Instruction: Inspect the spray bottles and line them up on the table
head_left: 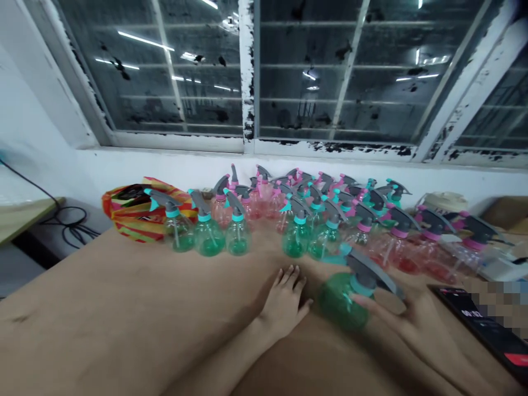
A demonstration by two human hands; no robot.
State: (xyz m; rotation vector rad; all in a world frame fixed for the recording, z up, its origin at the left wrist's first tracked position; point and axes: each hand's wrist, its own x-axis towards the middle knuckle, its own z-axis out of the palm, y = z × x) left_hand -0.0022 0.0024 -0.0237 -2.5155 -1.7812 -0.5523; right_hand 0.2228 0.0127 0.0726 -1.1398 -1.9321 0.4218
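Toward the right side of the surface point(124, 313), between the rows and the viewer, a green spray bottle point(342, 302) is held in the right hand point(424, 327); motion blur hides whether its base touches down. It looks like thin clear plastic with only some liquid inside, so it should be light, with a round body that could be slick and dent a little under a squeeze, while the grey trigger head point(367, 267) looks stiff. The teal collar point(363, 286) at the neck seems the surest place to take hold, clear of the trigger. The right grip is closed around about that neck, a digit crossing just below the collar, though the blur leaves the other fingers unclear. The left hand point(284, 305) lies palm down near the bottle, its fingers loosely spread on the bare surface, holding nothing. Beyond it, two green bottles point(295, 239) stand upright in front of others, and three more point(209, 239) stand farther left beside a striped bag point(136, 225) near the left edge. Pink bottles point(402, 256) stand to the right and toward the far edge, by the wall point(165, 162). A phone point(470, 313) lies near the right hand.
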